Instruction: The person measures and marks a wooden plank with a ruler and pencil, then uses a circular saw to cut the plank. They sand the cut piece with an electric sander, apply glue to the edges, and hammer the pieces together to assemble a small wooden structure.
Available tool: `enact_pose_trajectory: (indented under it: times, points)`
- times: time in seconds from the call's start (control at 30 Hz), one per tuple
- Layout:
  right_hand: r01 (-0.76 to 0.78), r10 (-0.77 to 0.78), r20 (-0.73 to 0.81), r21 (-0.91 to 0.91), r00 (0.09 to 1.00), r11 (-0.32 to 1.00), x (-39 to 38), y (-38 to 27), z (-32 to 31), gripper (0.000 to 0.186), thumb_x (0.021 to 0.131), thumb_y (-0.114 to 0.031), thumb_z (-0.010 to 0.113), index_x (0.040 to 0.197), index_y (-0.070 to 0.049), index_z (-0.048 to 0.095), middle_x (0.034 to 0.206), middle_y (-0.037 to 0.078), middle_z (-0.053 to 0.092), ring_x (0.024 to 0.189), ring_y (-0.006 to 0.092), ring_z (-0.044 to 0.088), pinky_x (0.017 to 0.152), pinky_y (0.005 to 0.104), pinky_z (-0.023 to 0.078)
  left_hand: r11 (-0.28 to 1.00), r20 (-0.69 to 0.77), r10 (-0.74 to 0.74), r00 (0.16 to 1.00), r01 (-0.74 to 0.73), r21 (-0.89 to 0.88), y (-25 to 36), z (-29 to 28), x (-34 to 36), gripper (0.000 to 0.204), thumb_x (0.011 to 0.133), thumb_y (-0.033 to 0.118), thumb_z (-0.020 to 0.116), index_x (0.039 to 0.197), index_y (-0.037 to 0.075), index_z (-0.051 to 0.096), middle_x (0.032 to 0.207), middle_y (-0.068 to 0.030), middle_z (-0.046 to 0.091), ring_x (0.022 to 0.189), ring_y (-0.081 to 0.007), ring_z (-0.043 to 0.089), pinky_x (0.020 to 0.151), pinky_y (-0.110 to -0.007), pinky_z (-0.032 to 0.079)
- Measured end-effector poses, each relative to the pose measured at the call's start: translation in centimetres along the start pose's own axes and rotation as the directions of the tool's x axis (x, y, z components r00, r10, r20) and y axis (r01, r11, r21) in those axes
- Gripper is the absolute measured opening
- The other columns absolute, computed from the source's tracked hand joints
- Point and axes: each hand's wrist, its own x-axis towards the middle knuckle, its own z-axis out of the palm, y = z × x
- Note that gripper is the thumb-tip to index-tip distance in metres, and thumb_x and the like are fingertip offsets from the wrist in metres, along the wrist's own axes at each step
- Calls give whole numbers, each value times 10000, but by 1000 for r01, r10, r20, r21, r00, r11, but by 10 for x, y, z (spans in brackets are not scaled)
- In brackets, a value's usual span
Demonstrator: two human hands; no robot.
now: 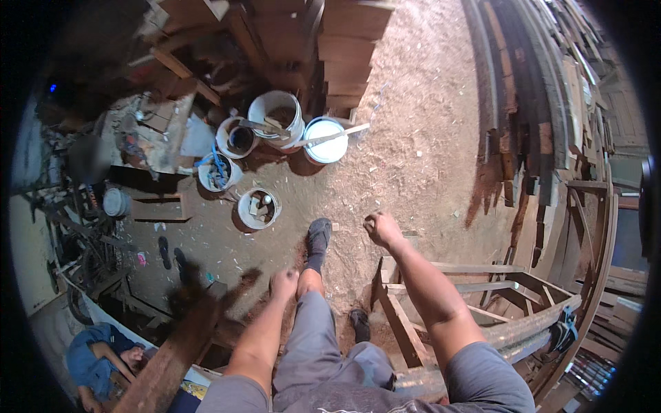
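My right hand [382, 229] is held out ahead over the dusty floor, its fingers curled in, with nothing seen in them. My left hand [284, 283] hangs beside my left knee, closed in a loose fist; no object sticks out of it. Neither hand touches anything I can see. Below them, my left foot in a dark shoe [319, 236] is forward, and my right shoe [359, 325] is further back. Nearest ahead of my left hand stands a white bucket [242, 219] with scraps of wood inside. To the right of my right forearm is a wooden frame [403, 316].
Several more buckets stand ahead left, one with a white lid [326, 141] and a stick across it. Long boards [506, 82] are stacked at the right. Brown panels [348, 62] stand at the back. A person in blue [96, 354] is at the lower left, beside a timber beam [175, 351].
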Motion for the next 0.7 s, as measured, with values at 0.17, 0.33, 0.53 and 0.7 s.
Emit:
enact_pose_trajectory:
  times: [0.17,0.33,0.53,0.7]
  points:
    - [-77,89,76,-147,993,986,141,-9,21,420,1024,-405,647,1307,-98,685,1390,215,617,1324,395,564,1084,507,506,882,18,351,936,-337,329,90,-38,197,485,1000,343,665,1317,-24,667,1374,-278,635,1331,-471,544,1152,-543,426]
    - [40,-77,-150,-234,986,971,269,-9,32,531,998,-371,678,1431,-83,571,1482,211,553,1401,400,510,1143,518,468,783,-196,604,772,-529,328,171,-57,333,493,1005,175,646,1447,-30,570,1568,-270,469,1507,-442,394,1247,-518,357]
    - [197,-334,-256,-443,907,875,370,-23,15,504,1049,-275,612,1528,-158,512,1571,166,494,1516,382,400,1242,543,339,743,-310,663,682,-545,390,182,-44,413,345,966,39,622,1309,4,622,1372,-245,612,1339,-435,556,1136,-527,462]
    - [207,-244,-46,-394,969,895,373,-18,12,333,1060,-281,595,1358,-133,585,1430,170,596,1340,377,584,1179,524,417,871,-167,468,868,-422,250,168,-42,430,93,974,65,643,1065,53,657,1043,-213,699,978,-448,685,843,-546,549]
